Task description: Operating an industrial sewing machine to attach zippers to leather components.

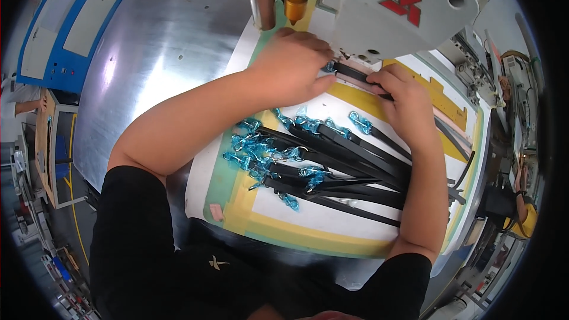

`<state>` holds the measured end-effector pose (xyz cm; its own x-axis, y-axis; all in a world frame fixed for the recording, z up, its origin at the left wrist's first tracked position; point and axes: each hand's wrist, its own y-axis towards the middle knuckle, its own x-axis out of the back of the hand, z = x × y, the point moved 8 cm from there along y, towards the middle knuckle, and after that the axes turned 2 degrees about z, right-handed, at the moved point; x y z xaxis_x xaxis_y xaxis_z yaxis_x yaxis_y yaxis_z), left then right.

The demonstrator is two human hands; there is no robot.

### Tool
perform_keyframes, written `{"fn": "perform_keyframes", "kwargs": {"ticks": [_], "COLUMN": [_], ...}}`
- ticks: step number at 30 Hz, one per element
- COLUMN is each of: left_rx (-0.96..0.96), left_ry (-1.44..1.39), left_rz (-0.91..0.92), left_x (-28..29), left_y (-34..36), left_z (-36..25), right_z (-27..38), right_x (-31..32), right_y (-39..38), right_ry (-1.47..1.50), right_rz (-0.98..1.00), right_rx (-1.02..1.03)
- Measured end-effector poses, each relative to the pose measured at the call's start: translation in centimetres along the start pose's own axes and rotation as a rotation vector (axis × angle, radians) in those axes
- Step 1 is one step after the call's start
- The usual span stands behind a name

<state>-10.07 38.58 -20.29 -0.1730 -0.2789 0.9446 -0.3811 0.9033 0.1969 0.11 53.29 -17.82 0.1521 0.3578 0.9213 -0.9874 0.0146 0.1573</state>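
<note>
A black strap (352, 72) lies along the pale strip under the machine head, its blue-wrapped end (330, 67) beside my left hand. My right hand (403, 98) pinches this strap between thumb and fingers, nearer its right part. My left hand (290, 65) is bent at the strap's wrapped end; motion smears its fingers, and whether they grip is unclear. Below both hands spreads a pile of black straps (332, 157). Metal hooks in blue film (252, 142) sit at their left ends. My right forearm covers part of the pile.
The white-grey machine head (403, 0) hangs close above my hands, with a brass-coloured nozzle (295, 6) at its left. A yellow guide plate (435, 95) lies at the right. White board (278, 207) edged with tape covers the metal table (136, 83). A blue control box (59, 41) stands far left.
</note>
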Motion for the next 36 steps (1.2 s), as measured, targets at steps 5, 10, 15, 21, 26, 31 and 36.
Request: {"fn": "perform_keyframes", "kwargs": {"ticks": [5,10,15,21,26,31,36], "left_rx": [-0.057,-0.217,-0.204,-0.191,-0.201,-0.216,-0.222], "left_ry": [0.116,0.036,0.043,0.112,0.121,0.138,0.166], "left_rz": [-0.087,-0.097,-0.041,-0.001,-0.032,-0.046,-0.043], "left_x": [0.1,-1.4,-1.3,-1.1,-0.8,-0.6,-0.6], "left_y": [-0.3,0.0,0.2,0.4,0.2,0.1,0.1], "left_z": [-0.5,-1.1,-0.9,-1.7,-2.1,-2.3,-2.4], "right_z": [-0.6,-0.4,0.5,0.4,0.6,0.4,0.5], "right_x": [-0.4,-0.4,-0.4,-0.9,-1.0,-1.2,-1.3], "right_y": [0.2,0.3,0.5,0.4,0.5,0.5,0.5], "right_ry": [-0.042,-0.086,-0.119,-0.149,-0.161,-0.158,-0.153], "right_rz": [0.004,-0.011,-0.021,-0.017,-0.023,-0.021,-0.015], "right_rx": [0.011,0.023,0.073,0.093,0.1,0.086,0.088]}}
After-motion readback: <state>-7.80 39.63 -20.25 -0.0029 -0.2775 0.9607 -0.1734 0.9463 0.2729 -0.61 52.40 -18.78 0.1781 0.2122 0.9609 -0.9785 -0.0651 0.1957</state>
